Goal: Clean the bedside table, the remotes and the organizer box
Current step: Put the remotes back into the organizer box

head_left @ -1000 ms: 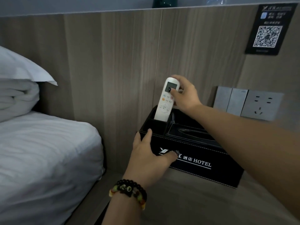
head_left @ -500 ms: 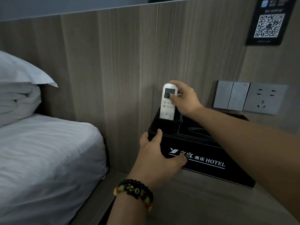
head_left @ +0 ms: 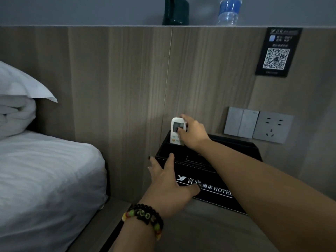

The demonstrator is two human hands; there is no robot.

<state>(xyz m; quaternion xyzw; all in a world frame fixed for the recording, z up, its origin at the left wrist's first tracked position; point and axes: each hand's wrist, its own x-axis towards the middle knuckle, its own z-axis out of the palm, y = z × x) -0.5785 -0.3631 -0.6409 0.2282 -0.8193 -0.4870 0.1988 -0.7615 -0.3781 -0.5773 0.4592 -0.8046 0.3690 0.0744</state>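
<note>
A black organizer box [head_left: 220,180] with white hotel lettering stands on the wooden bedside table [head_left: 209,231], against the wall panel. A white remote [head_left: 176,130] with a small screen stands upright in the box's back left slot, its lower half hidden inside. My right hand [head_left: 192,133] pinches the remote's top, thumb on the screen. My left hand [head_left: 169,186], with a beaded bracelet on the wrist, holds the box's front left corner, fingers spread along its left side and thumb across the lettered front.
A bed with white sheets [head_left: 45,179] and a pillow [head_left: 20,88] lies at the left. Light switches [head_left: 241,122] and a socket [head_left: 272,127] sit on the wall behind the box. A dark mug [head_left: 175,11] and a water bottle [head_left: 229,10] stand on the ledge above.
My right hand has lowered the remote deeper into the box's back left slot. My left hand has stayed on the box's front corner. The camera has tilted up.
</note>
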